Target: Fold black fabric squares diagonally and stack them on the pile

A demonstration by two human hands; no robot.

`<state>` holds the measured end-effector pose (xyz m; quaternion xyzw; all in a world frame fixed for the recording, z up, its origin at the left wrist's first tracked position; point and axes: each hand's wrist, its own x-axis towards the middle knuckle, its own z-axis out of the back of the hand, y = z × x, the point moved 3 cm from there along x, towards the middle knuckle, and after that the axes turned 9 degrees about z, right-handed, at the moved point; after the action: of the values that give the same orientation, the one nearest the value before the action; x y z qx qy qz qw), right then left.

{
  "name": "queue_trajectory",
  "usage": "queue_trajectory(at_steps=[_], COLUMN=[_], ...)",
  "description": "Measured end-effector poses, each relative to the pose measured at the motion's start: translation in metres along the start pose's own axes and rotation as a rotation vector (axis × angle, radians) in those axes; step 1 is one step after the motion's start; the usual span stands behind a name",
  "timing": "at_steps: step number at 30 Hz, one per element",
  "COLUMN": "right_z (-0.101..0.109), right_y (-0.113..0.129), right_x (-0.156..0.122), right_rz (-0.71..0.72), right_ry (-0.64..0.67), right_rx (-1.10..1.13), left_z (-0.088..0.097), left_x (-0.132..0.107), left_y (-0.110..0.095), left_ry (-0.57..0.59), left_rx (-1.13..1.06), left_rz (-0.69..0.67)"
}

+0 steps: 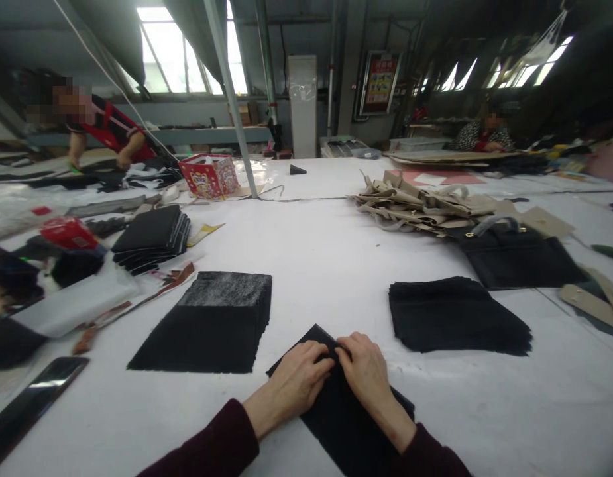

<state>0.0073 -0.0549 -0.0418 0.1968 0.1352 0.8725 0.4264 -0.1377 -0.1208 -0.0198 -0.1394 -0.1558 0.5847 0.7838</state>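
A black fabric piece (pixel 348 434) lies slantwise on the white table before me, its far corner pointing away. My left hand (pixel 297 376) is closed on its far part, fingers curled and pressed down near a fold. Close beside it, my right hand (pixel 366 371) also has bent fingers gripping the same edge, fingertips almost touching the left ones. The fingers partly hide the edge. To the left rests a stack of black fabric pieces (pixel 201 341) with a greyish band along its far side. On the right is another stack of black pieces (pixel 450 315), slightly fanned.
Beige straps and panels (pixel 415 205) are heaped at the back right, near a black bag panel (pixel 522 258) with a handle. A folded black stack (pixel 150 232), a red patterned box (pixel 209 179) and a metal pole (pixel 231 93) stand left. Two other people work farther back.
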Motion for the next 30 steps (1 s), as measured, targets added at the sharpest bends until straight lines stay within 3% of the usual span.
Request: queue_trajectory(at_steps=[5,11,21,30], right_z=[-0.014,-0.022,-0.029,-0.028], right_y=[-0.002,0.0,0.007,0.01], right_x=[-0.007,-0.01,-0.012,-0.01], right_rz=[0.133,0.284,0.37,0.402], right_ry=[-0.165,-0.253,-0.202,-0.182], right_rx=[-0.003,-0.043,-0.242,-0.259], left_z=[-0.007,-0.005,-0.013,-0.015], left_x=[0.0,0.003,0.006,0.011], left_y=[0.001,0.007,0.023,0.026], left_ry=[-0.07,-0.12,-0.238,-0.183], left_rx=[0.007,0.011,0.074,0.123], left_rz=[0.035,0.087,0.164,0.168])
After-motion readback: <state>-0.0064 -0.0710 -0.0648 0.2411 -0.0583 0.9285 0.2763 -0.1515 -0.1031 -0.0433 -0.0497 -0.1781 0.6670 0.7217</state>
